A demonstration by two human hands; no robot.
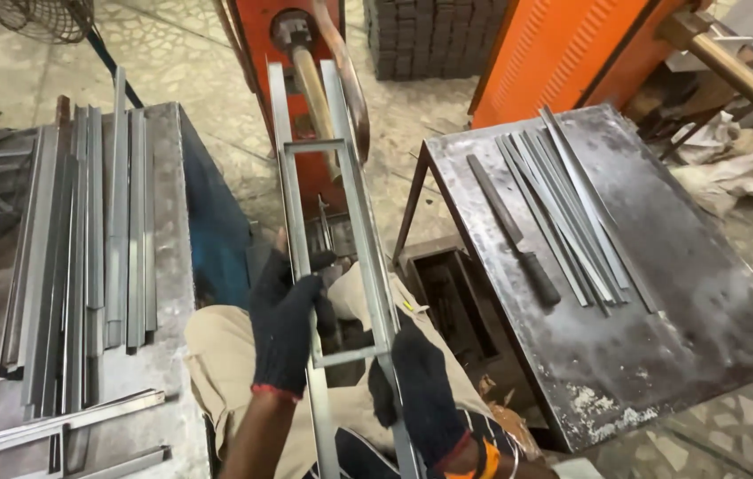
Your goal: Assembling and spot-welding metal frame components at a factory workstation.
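- Right hand (425,390), black-gloved, sits nearest the lens, fingers wrapped shut around the right rail of the welded steel frame (341,248), just below its lower crossbar.
- Left hand (286,333), gloved too, is clamped on the frame's left rail, a little higher up that rail than the right hand.
- Frame itself lies lengthwise over the person's lap, its far end reaching toward the orange machine (305,53) ahead.
- Risk one: that long far end hangs unsupported, so if either grip loosens, I judge it could swing down and knock the machine's wooden handle (314,89).
- Risk two: cut rail ends and weld joints sit right by the knit gloves; a slide along the rail could snag or cut.
- Right of the frame, a metal file (514,232) and loose steel strips (571,213) lie on the dark steel table (660,355); a sideways swing could sweep them off.
- Left of the frame, stacked steel channels (83,257) sit near a workbench edge, easy to nudge.
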